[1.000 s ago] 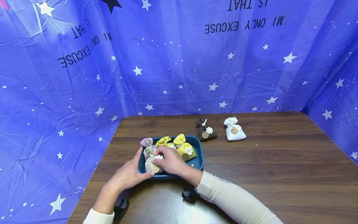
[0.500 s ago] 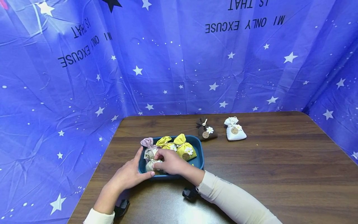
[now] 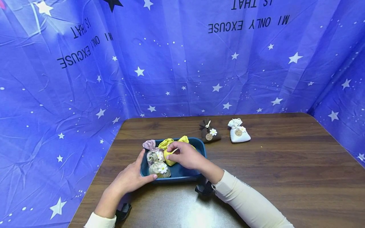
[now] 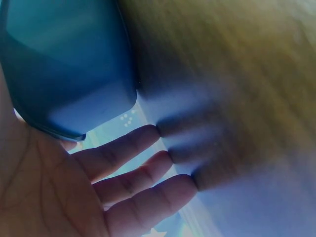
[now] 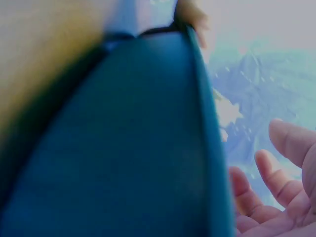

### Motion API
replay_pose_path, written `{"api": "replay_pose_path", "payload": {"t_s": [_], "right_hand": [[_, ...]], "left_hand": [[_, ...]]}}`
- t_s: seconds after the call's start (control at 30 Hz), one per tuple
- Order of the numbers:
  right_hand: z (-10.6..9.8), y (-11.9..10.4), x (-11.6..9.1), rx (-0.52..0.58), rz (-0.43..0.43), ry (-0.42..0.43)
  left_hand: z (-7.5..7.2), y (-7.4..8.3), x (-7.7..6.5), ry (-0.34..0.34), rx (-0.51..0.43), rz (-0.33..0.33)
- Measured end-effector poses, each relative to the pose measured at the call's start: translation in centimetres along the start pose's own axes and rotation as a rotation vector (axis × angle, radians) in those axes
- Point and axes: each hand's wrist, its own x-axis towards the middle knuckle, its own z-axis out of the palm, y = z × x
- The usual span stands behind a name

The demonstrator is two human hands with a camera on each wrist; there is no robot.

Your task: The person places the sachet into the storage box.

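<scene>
My left hand (image 3: 129,177) rests against the left end of a dark blue tray (image 3: 182,172), its thumb on the front rim and its fingers extended. Over the tray is my right hand (image 3: 188,155), thumb and fingers bent and apart beside a yellow drawstring sachet (image 3: 170,161). A grey-green sachet (image 3: 154,172) with a white daisy lies in the front left corner. Behind it shows a mauve sachet (image 3: 149,145). The right hand mostly covers a second yellow sachet (image 3: 183,139). In the right wrist view the tray's side (image 5: 148,138) hides the sachets' bodies.
Beyond the tray's back right corner lies a brown sachet (image 3: 209,136) with a daisy and round tag. A white sachet (image 3: 240,135) lies further right. The wooden table (image 3: 285,171) meets a blue star-printed cloth (image 3: 182,69) at the back and left.
The right hand has left the grey-green sachet and moved right and slightly back, toward the yellow ones. That sachet now lies uncovered in the tray's front left. The left hand stays put.
</scene>
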Motion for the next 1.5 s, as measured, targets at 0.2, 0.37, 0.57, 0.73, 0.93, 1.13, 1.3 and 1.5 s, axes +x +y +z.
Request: {"api": "replay_pose_path", "payload": {"t_s": [0.2, 0.37, 0.57, 0.73, 0.93, 1.13, 1.3, 1.5], "right_hand": [[-2.9, 1.2, -0.5, 0.038, -0.011, 0.028], [-5.1, 2.1, -1.5, 0.065, -0.022, 0.057], [-7.5, 3.7, -2.4, 0.030, 0.020, 0.134], [-9.5, 5.5, -3.4, 0.020, 0.045, 0.172], [-12.2, 7.8, -5.0, 0.004, 0.049, 0.204], [-14.7, 9.7, -6.7, -0.038, 0.095, 0.273], [-16.7, 11.1, -8.0, -0.071, 0.147, 0.337], [-19.2, 11.9, -9.7, -0.082, 0.189, 0.371]], "left_hand": [[0.1, -0.1, 0.1, -0.003, 0.000, 0.002], [0.0, -0.1, 0.1, -0.009, -0.002, -0.004], [-0.1, -0.1, 0.1, -0.014, -0.004, -0.006], [0.1, -0.1, 0.2, -0.007, -0.006, 0.006], [0.1, -0.2, 0.2, -0.009, -0.006, 0.003], [0.1, -0.2, 0.2, -0.014, -0.004, -0.004], [0.1, -0.1, 0.1, -0.017, -0.002, -0.007], [0.1, -0.2, 0.3, -0.020, 0.001, -0.008]]}}
